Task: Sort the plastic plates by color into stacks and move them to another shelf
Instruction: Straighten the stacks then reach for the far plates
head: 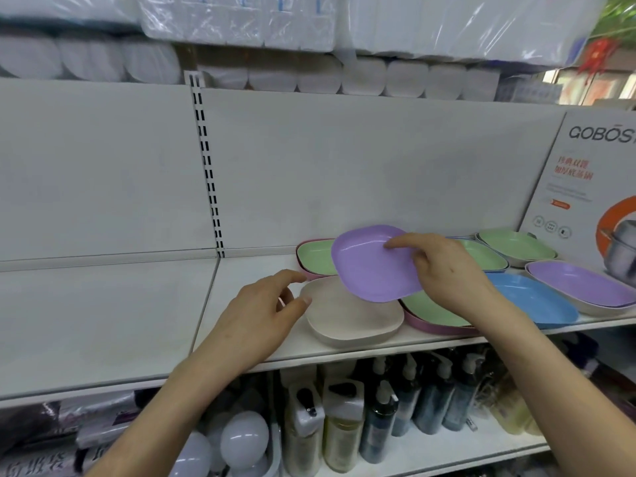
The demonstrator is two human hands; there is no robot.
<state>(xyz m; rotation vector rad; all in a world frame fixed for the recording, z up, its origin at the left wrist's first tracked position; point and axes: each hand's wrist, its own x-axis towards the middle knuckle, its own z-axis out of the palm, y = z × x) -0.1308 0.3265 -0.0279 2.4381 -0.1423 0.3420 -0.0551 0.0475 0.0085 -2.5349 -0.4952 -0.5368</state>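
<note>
- The right hand (444, 270) grips one purple plate (371, 266), lifted and tilted above the others. Its forefinger lies on the plate's upper face and the other fingers are curled round its right edge.
- The left hand (261, 311) holds nothing, its fingers apart and loosely bent. The thumb tip is at the left rim of the cream plate (351, 315); whether it touches, I cannot tell.
- That cream plate lies alone on the white shelf (103, 321), near the front edge and partly under the lifted plate.
- Four green plates show as top faces:
  - The back-left green plate (315, 258) sits in a pink one.
  - The front green plate (430, 313) sits in a pink plate (433, 328), just right of the cream plate.
  - The middle green plate (481, 256) lies behind the right hand, over a blue rim.
  - The far green plate (516, 246) lies at the back right, over a pale one.
- One blue plate (530, 297) lies face up near the front edge, to the right of the wrist.
- A second purple plate (581, 284) lies at the far right, nested in a pale plate.
- One printed box (592, 187) showing a pot stands at the right end of the shelf.
- On the lower shelf stand pump bottles (378, 418), with light bulbs (244, 438) to their left.
- Plastic-wrapped white packs (241, 22) fill the top shelf.
</note>
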